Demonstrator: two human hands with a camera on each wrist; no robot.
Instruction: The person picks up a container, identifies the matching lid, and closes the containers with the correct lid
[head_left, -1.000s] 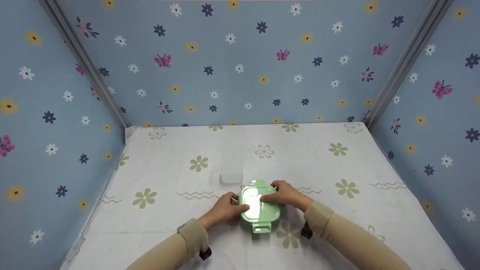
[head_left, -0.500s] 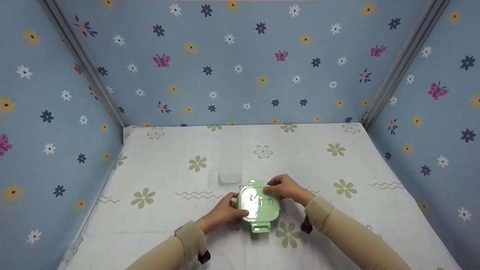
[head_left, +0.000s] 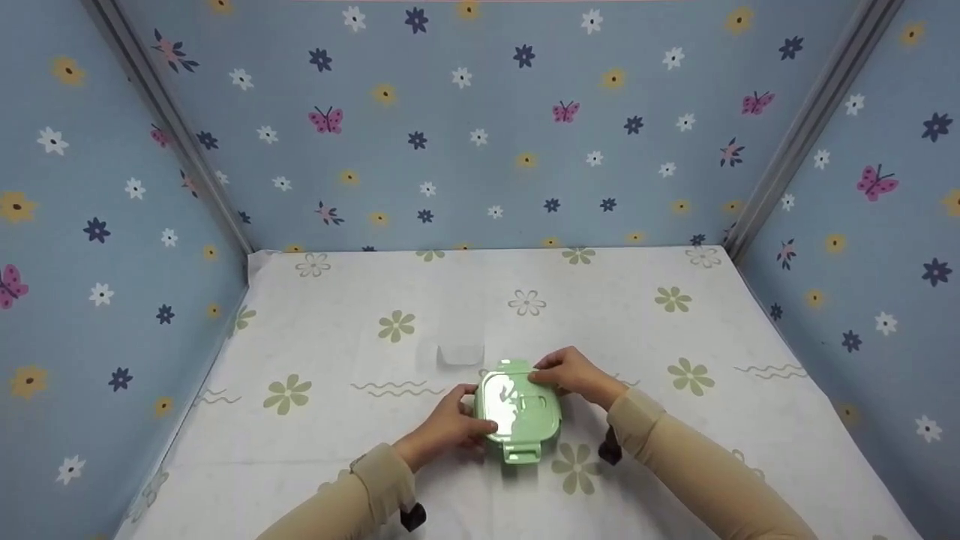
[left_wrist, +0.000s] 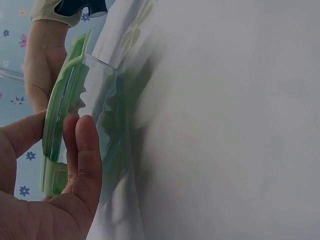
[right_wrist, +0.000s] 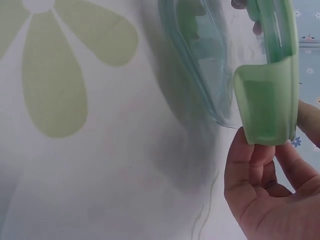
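Lower centre: clear glass container with pale green snap lid point(head_left: 517, 409) | left hand point(head_left: 448, 424) grips its side | right hand point(head_left: 574, 375) pinches far-side clasp | likely rigid, breakable, smooth; hold by sides.

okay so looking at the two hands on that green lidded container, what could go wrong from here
The right hand pulls at a side flap of the green lid; it may snap free suddenly and jolt the glass container. The left hand braces only one side, so the container could slide on the tablecloth. Fingertips near the flap may get pinched.
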